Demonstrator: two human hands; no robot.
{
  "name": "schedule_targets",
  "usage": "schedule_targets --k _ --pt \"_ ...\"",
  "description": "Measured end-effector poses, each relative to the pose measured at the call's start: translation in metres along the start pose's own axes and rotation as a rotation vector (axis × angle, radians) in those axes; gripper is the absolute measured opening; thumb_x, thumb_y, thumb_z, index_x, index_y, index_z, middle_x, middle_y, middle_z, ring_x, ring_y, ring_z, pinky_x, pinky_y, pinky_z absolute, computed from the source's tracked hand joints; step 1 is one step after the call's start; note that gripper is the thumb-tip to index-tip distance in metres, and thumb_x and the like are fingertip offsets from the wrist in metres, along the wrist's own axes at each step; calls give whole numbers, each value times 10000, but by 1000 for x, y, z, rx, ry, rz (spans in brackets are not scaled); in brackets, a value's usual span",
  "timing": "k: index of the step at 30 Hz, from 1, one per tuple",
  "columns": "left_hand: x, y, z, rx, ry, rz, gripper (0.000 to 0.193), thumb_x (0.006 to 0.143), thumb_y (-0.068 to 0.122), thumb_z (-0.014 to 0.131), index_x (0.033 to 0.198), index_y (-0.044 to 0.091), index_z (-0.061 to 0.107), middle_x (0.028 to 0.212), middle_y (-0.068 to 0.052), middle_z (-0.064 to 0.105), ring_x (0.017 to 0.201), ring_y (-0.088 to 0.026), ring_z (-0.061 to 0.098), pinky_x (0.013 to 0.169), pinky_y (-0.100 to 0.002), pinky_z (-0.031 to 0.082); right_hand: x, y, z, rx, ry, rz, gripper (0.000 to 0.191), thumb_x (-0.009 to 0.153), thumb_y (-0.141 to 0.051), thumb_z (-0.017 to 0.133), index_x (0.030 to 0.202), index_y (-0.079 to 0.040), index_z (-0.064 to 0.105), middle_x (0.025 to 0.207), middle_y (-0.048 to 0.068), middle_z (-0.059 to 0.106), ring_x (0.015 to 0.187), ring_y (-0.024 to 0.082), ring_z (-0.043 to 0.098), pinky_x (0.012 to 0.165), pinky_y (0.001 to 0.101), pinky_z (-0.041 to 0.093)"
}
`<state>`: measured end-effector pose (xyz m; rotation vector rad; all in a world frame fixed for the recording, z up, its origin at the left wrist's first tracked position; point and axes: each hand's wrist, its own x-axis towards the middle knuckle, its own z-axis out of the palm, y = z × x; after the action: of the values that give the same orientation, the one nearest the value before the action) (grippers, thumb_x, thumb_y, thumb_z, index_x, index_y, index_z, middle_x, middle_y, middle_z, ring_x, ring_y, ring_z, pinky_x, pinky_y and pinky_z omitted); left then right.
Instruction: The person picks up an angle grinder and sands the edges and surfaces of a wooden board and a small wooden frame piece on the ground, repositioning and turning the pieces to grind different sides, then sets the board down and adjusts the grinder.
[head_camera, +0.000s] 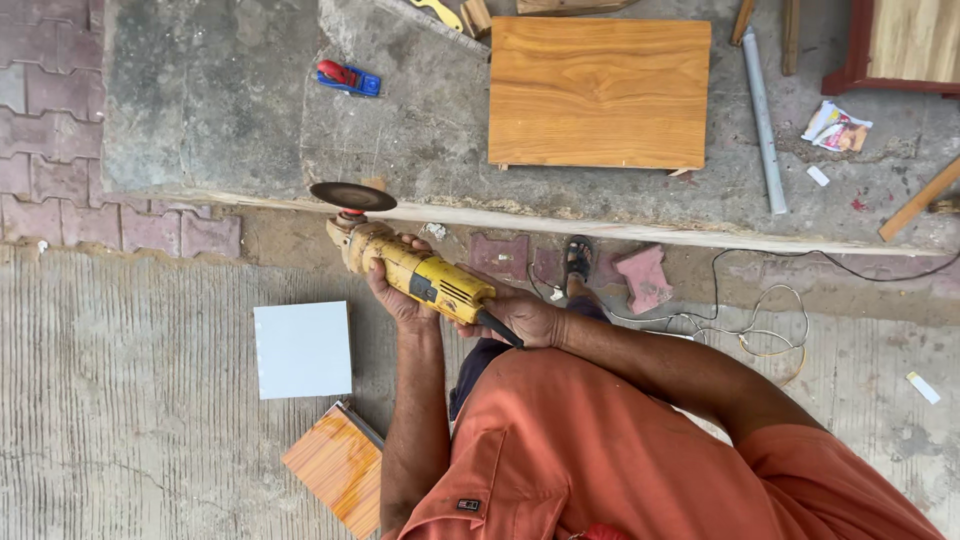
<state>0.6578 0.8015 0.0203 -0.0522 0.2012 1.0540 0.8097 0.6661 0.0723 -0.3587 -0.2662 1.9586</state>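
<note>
You held the yellow angle grinder (418, 275) in mid-air — left hand (395, 295) wrapped around its head, right hand (525, 317) clenched on the rear grip — its disc (352, 196) by the concrete step's edge (600, 228), seemingly poised to cut; steady alignment came next.

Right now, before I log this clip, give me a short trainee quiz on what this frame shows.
1. True or false: the left hand and the right hand both hold the grinder.
2. Which lies nearest the left hand? A) white tile B) grey pipe C) blue and red tool
3. Fill in: the large wooden board lies on a ____ slab.

Key: 1 true; 2 A; 3 concrete.
</note>
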Motion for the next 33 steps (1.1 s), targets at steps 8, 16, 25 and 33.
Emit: schedule_targets --k 8,16,25,33 --pt "3 -4 -15 237 153 74 522 910 349 799 1277 46 588 1149 -145 693 1090 -295 677 952 -421 607 -42 -78 -88 -1729 241 149 938 804 -216 846 1585 -168 329 1601 171 384 1462 337 353 1193 489 318" --pt "-31 -27 -41 523 452 150 550 899 344 784 1355 133 560 1075 -125 696 1011 -296 694 834 -454 591 -92 -249 -234 -2734 916 161 925 871 -27 648 1695 -301 329 1738 161 245 1580 322 249 1285 528 181" --pt "-57 -62 -48 605 747 315 527 842 264 791 1266 43 569 1063 -142 701 997 -320 701 858 -465 592 -81 -265 -279 -2727 612 17 655 974 -96 595 1615 -130 463 1700 262 308 1571 448 278 1236 676 216" --pt "-30 -65 -24 756 693 340 506 809 200 776 1224 7 560 1030 -172 697 925 -329 717 810 -473 613 -96 -359 -243 -2716 455 -90 513 1008 -85 618 1518 -139 593 1547 90 616 1285 276 667 1017 459 530"
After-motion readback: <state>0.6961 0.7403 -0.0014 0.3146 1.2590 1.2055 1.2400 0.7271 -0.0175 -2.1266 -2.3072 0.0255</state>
